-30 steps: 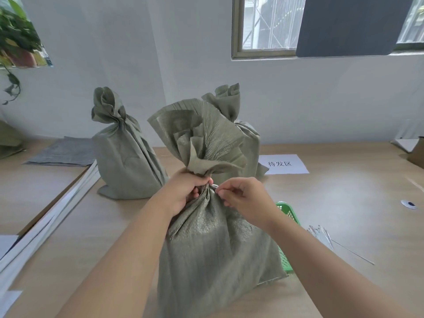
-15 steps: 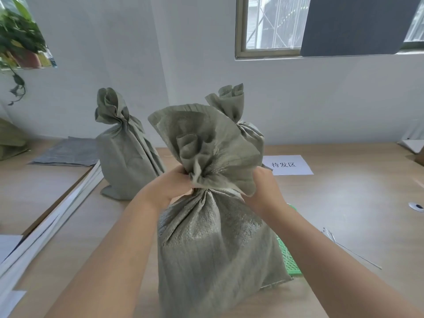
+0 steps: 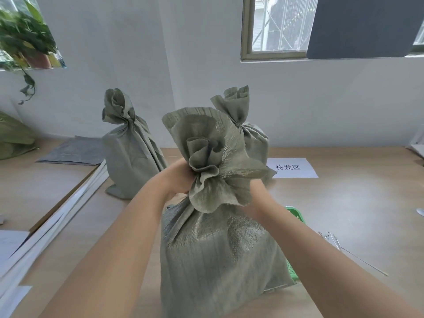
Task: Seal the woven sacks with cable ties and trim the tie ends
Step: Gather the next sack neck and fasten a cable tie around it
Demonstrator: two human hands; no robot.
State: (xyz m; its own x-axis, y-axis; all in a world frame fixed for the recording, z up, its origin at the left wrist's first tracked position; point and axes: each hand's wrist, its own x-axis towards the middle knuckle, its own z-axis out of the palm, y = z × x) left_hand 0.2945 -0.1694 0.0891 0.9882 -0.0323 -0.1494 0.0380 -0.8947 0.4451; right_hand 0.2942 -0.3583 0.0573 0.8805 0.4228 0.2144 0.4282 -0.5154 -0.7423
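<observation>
A grey-green woven sack (image 3: 220, 255) stands in front of me on the wooden table (image 3: 344, 203), its top gathered into a ruffled bunch. My left hand (image 3: 177, 177) grips the sack's neck from the left. My right hand (image 3: 258, 193) holds the neck from the right, mostly hidden behind the flared top. The cable tie at the neck is hidden by the fabric and fingers. Two more sacks stand behind: one (image 3: 130, 154) at the back left with a twisted top, one (image 3: 247, 138) right behind the near sack with a cinched neck.
A green plastic basket (image 3: 296, 216) peeks out behind the sack on the right. Loose cable ties (image 3: 332, 239) lie on the table to the right. A paper label (image 3: 291, 167) lies by the wall. Flat grey sacks (image 3: 75, 150) and white boards (image 3: 46, 226) sit at left.
My right hand has moved from the front of the neck, where it pinched the tie, around to the right side behind the ruffled top. The sack's top now leans toward me.
</observation>
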